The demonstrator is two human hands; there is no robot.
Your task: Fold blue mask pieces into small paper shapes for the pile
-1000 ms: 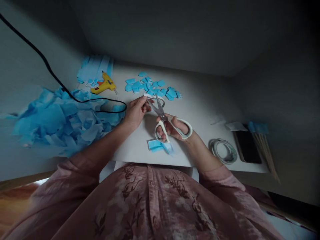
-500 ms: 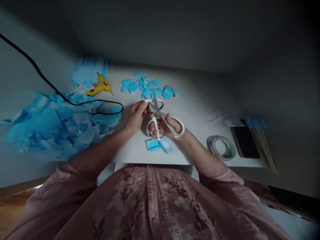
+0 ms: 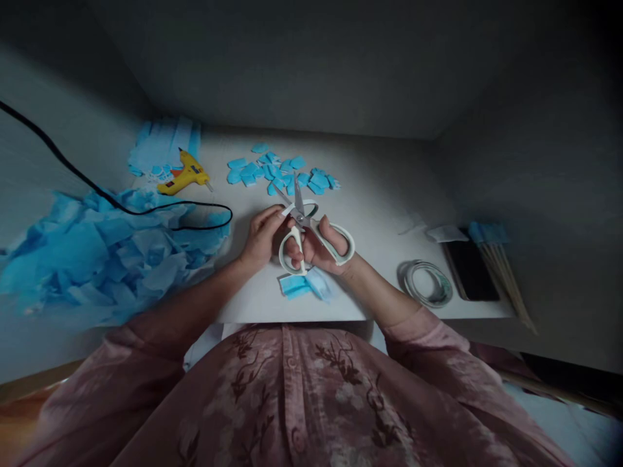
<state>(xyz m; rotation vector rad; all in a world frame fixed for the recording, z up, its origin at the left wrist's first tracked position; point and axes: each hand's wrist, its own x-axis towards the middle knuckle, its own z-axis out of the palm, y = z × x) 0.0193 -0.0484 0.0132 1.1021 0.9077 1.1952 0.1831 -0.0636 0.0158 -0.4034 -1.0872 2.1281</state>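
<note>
My right hand (image 3: 324,246) has its thumb and fingers through the white handles of the scissors (image 3: 300,219), whose blades stand apart and point away from me. Between the thumb and fingers of my left hand (image 3: 263,237) is a small white piece of material (image 3: 288,210), lying at the blades. Just beyond the blade tips, several small cut blue pieces (image 3: 272,170) are scattered on the white table (image 3: 374,194). Below my hands, near the table's front edge, lie blue and pale scraps of mask fabric (image 3: 296,285).
At the left is a big heap of blue and white scraps (image 3: 97,253), with a black cable (image 3: 58,152) across it. Behind it are a yellow glue gun (image 3: 185,175) and a stack of face masks (image 3: 165,139). Tape rolls (image 3: 428,283), a dark phone (image 3: 470,271) and wooden sticks with blue ends (image 3: 503,266) lie right.
The view has shifted slightly, so the table things appear a little further left. My left hand has lowered a bit, and the white piece is now tilted at the open blades.
</note>
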